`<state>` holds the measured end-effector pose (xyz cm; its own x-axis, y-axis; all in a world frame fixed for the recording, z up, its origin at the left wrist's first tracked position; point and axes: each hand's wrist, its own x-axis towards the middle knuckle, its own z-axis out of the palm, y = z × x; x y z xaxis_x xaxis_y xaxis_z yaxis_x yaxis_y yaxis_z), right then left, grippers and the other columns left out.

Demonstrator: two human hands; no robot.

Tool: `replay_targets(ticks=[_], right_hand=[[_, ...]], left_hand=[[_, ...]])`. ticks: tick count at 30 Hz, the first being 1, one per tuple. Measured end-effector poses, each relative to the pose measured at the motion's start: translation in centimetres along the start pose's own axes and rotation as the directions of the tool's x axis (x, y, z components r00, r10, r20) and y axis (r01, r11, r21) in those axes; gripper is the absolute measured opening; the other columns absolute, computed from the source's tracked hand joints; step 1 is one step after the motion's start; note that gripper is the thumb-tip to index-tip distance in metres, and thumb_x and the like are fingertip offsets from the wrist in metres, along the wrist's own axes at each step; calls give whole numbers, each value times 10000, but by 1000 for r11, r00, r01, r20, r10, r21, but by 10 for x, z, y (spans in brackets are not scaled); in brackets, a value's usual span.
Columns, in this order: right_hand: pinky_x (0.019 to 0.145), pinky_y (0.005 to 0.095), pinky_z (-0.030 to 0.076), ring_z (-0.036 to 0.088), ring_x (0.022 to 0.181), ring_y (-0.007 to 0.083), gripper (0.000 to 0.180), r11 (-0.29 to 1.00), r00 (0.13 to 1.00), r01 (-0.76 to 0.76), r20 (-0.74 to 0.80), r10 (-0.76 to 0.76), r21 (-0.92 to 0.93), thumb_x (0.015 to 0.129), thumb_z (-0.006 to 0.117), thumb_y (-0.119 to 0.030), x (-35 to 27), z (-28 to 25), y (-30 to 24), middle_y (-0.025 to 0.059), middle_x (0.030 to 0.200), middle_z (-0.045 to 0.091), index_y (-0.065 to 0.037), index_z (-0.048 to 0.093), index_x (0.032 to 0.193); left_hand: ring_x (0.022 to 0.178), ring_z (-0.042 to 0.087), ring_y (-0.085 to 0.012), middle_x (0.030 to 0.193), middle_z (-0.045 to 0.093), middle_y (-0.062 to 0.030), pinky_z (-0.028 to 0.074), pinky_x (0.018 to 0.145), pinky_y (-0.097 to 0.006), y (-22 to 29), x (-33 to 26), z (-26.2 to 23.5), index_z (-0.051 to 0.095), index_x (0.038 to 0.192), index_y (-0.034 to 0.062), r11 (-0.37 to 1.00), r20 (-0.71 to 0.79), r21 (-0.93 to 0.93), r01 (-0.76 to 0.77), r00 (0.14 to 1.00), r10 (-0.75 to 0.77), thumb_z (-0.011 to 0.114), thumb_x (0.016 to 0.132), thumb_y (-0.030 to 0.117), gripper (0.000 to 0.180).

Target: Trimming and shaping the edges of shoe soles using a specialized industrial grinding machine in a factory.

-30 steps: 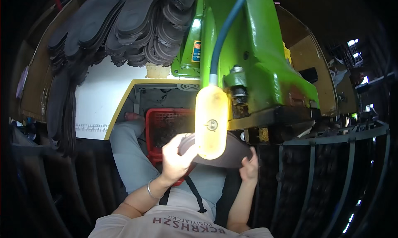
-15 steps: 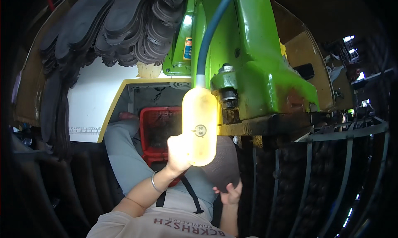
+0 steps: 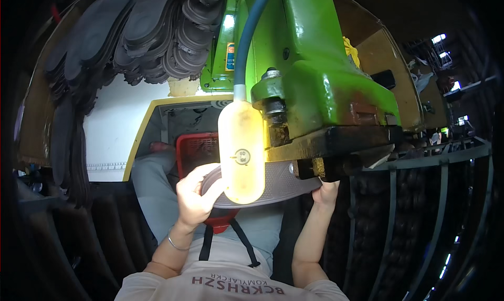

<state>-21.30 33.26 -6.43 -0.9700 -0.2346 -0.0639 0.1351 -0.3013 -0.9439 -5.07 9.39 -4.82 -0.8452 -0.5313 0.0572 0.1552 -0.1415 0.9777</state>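
Observation:
A dark grey-brown shoe sole (image 3: pixel 281 184) with a dotted surface spans crosswise between my hands, just under the head of the green machine (image 3: pixel 315 86). Its left end curls up where my left hand (image 3: pixel 194 198) pinches it between thumb and fingers. At the other end, my right hand (image 3: pixel 326 192) grips the edge close below the machine's dark lower part (image 3: pixel 336 167), which hides some of the fingers. The lit yellow lamp (image 3: pixel 241 154) on a blue flexible neck (image 3: pixel 247 38) blocks my sight of part of the sole.
Stacks of dark soles (image 3: pixel 152 28) lie on the white tabletop (image 3: pixel 123 112) at the far left. Below the table's yellow-edged cutout sits a red plastic basket (image 3: pixel 191 141), between my legs. A metal rack (image 3: pixel 391 222) stands at right, and a cardboard box (image 3: pixel 391 65) behind the machine.
The sole has gone from hanging low at my right hand to lying crosswise under the machine head. My right hand has risen rightward; my left has come out from behind the lamp onto the sole.

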Motion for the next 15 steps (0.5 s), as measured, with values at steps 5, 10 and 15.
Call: replay_targets(ticks=[5,10,15], right_hand=[[829,312,465,585,910,188,416,993,993,-66,106,56,96,758,544,85,8,9,25,76,1028,587,14,513,1166],[857,296,456,576,960,159,383,1000,970,0,241,5,-24,766,659,12,-1,39,33,53,1042,607,-3,564,1137],[860,300,478,603,962,171,388,954,902,234,408,-140,-188,772,675,20,-9,76,33,100,1067,624,28,555,1141]], left_hand=[[860,634,-143,954,673,-119,498,803,-261,-17,-12,-22,606,1044,-96,996,-173,-86,15,985,-29,628,805,-51,245],[840,621,-144,955,663,-123,487,793,-256,-12,-23,-57,594,1058,-107,990,-246,-133,51,966,-83,617,831,2,253],[816,603,-121,926,654,-103,480,781,-248,-20,-45,-90,583,1022,-95,975,-269,-181,128,947,-174,633,851,51,230]])
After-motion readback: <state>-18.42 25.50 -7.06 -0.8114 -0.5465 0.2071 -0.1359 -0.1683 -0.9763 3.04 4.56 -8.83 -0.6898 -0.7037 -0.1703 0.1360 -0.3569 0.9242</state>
